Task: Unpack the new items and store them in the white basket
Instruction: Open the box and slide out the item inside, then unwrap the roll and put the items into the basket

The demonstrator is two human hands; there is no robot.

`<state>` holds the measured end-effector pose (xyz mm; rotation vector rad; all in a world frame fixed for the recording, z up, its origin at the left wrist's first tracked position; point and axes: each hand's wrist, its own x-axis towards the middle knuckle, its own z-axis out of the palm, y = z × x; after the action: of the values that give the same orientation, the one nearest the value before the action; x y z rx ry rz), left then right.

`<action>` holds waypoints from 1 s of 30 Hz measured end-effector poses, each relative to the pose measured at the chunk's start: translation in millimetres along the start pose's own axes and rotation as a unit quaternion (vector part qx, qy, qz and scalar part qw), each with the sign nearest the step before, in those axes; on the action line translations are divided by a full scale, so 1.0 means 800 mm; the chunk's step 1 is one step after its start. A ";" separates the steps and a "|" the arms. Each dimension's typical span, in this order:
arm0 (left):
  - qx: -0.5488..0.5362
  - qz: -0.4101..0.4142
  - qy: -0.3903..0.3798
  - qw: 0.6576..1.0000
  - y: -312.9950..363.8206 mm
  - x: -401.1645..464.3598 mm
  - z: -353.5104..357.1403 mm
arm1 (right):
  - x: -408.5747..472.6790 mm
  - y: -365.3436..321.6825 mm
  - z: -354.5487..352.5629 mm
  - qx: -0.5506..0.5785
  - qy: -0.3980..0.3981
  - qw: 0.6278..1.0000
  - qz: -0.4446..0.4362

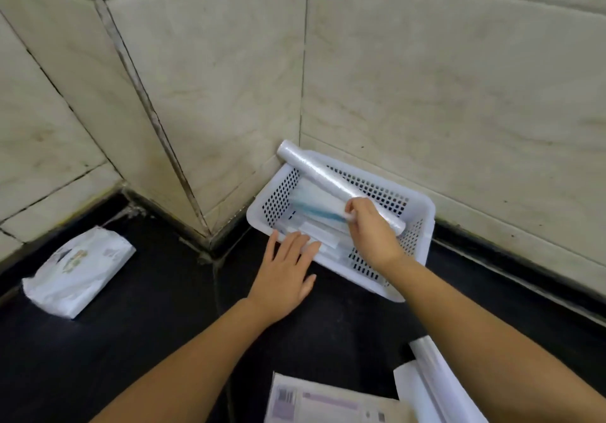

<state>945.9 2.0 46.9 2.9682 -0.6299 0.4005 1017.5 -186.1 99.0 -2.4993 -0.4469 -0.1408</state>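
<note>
A white perforated basket sits on the dark counter in the tiled corner. A long clear plastic-wrapped roll lies diagonally across the basket, its far end poking over the back corner. My right hand is over the basket, fingers pinched on a thin item with a teal part that reaches into the basket. Flat white packets lie on the basket's floor. My left hand rests flat on the counter with fingers spread, fingertips touching the basket's near rim.
A white plastic-wrapped package lies on the counter at the left. At the bottom edge are an opened shipping parcel with labels and rolled white sheets. Tiled walls close in behind and to the left.
</note>
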 end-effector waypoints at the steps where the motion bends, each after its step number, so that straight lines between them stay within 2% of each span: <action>1: -0.005 0.000 0.013 1.000 -0.001 0.001 0.004 | 0.003 0.007 0.010 -0.072 -0.038 0.995 -0.058; 3: -0.007 -0.003 0.022 1.000 -0.001 0.000 0.009 | 0.005 0.021 0.023 -0.180 -0.107 0.968 -0.138; 5: -0.004 -0.007 0.022 1.000 0.000 0.000 0.011 | 0.002 0.027 0.031 -0.218 -0.173 0.945 -0.174; 8: -0.006 -0.010 0.029 1.000 -0.001 0.000 0.012 | -0.005 0.033 0.030 -0.191 -0.256 0.935 -0.157; 10: -0.006 -0.015 0.022 1.000 -0.001 0.001 0.010 | -0.007 0.031 0.019 -0.160 -0.271 0.941 -0.125; 15: 0.005 -0.044 -0.040 0.998 0.005 0.002 -0.007 | -0.026 0.025 -0.029 -0.093 -0.212 0.972 -0.050; 18: -0.032 -0.071 -0.065 0.995 0.020 0.006 -0.026 | -0.061 0.025 -0.073 -0.055 -0.134 0.989 -0.003; 20: -0.079 -0.060 -0.054 0.994 0.045 0.007 -0.041 | -0.096 0.023 -0.102 -0.025 -0.072 0.996 0.036; 23: -0.195 0.034 -0.045 0.979 0.108 -0.006 -0.064 | -0.175 0.026 -0.126 0.008 -0.028 0.995 0.097; 25: -0.264 0.135 -0.125 0.947 0.159 -0.031 -0.069 | -0.238 0.034 -0.125 -0.007 -0.074 0.985 0.154; 27: -0.230 0.243 -0.220 0.916 0.205 -0.064 -0.063 | -0.297 0.039 -0.111 -0.050 -0.139 0.967 0.209; 30: -0.069 0.342 -0.293 0.890 0.252 -0.097 -0.043 | -0.363 0.043 -0.088 -0.093 -0.176 0.945 0.258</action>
<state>787.2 -147.2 64.1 2.6031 -1.6836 -0.5268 757.2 -335.1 80.7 -2.7424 0.1037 0.4980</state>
